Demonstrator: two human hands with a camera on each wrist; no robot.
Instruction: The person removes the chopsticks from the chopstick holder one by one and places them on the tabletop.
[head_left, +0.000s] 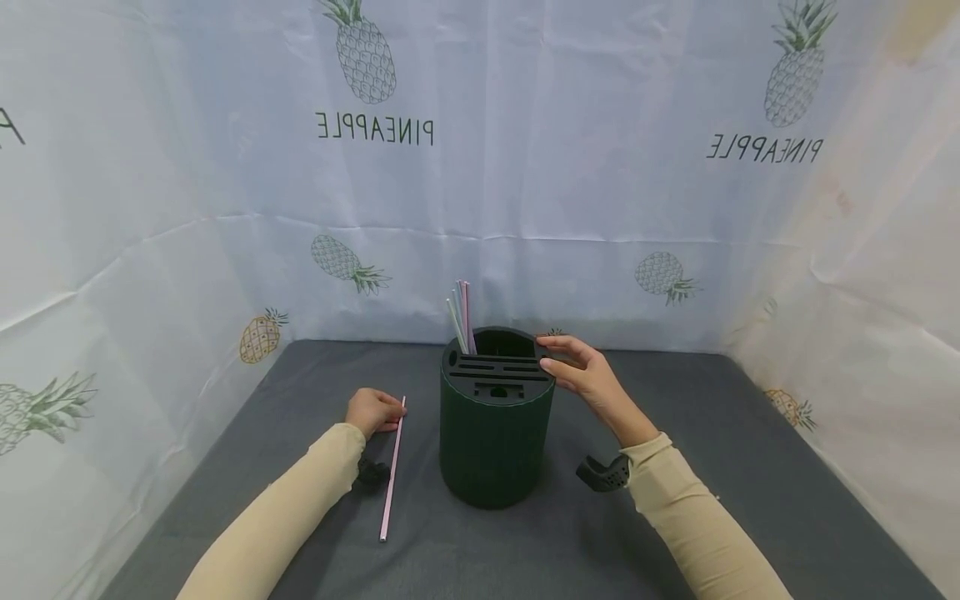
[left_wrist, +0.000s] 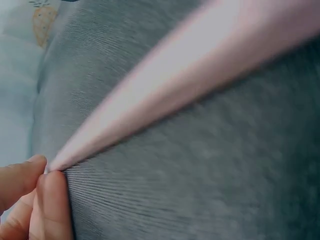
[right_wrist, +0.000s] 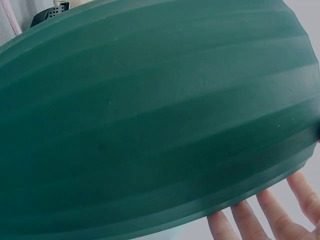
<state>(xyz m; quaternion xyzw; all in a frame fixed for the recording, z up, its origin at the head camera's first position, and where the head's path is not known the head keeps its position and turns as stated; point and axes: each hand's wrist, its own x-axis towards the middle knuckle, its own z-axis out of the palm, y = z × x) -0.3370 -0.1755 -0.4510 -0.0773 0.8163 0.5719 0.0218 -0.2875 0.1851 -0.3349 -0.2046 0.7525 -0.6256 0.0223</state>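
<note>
My left hand pinches a thin pink straw near its far end, left of the holder. In the left wrist view the straw runs large and blurred from thumb and fingertips toward the camera. A dark green, round utensil holder with a slotted black top stands upright at the middle of the table. Several pale straws lean in its rear opening. My right hand grips the holder's upper right rim. Its fingers lie against the ribbed green side in the right wrist view; the thumb is mostly hidden there.
A dark grey cloth covers the table. White curtains with pineapple prints stand behind and at both sides. Black wrist-worn devices hang beneath both forearms, close to the table.
</note>
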